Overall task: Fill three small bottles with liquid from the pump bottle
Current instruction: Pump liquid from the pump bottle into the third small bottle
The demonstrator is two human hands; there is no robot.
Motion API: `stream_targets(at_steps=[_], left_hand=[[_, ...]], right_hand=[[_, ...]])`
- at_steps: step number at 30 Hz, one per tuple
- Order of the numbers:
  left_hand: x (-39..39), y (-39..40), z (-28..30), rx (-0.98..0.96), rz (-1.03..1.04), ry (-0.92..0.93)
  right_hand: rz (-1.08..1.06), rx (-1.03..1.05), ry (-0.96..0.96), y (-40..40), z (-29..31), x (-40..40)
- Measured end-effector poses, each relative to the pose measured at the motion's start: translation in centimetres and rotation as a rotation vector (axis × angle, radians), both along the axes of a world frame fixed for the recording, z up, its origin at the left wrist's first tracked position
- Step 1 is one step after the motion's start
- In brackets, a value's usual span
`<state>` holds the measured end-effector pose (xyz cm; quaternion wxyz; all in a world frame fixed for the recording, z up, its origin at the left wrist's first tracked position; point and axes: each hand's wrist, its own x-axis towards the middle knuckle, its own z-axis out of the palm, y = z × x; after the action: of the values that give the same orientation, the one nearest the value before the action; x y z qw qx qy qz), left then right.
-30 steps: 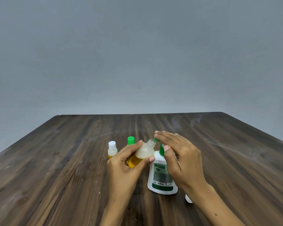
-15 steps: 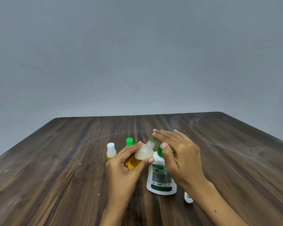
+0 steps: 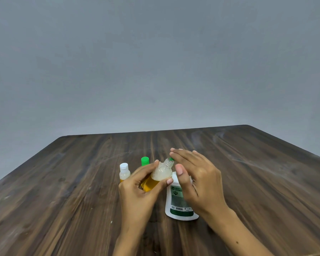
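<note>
Left hand grips the tilted small bottle at the pump bottle's spout; right hand, fingers straight, presses its top.

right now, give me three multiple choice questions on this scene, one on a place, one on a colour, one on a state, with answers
1. Where does the white-capped small bottle stand?
A. left of the left hand
B. right of the pump bottle
C. at the table's far edge

2. What colour is the cap of the small bottle behind the left hand?
A. white
B. green
C. red

3. How is the small bottle in the left hand?
A. capped and upright
B. lying on the table
C. uncapped and tilted toward the pump

Answers: 1 A, it stands just beyond that hand's left side. 2 B, the cap is bright green. 3 C, its open threaded neck leans toward the pump under the right hand.
</note>
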<state>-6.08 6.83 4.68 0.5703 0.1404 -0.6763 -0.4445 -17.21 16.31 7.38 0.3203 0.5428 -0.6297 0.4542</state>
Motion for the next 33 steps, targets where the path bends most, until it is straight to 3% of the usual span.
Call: stream_targets(at_steps=[33], left_hand=[[0.4, 0.3, 0.5, -0.023, -0.006, -0.020]], right_hand=[[0.032, -0.039, 0.045, -0.2, 0.6, -0.5]])
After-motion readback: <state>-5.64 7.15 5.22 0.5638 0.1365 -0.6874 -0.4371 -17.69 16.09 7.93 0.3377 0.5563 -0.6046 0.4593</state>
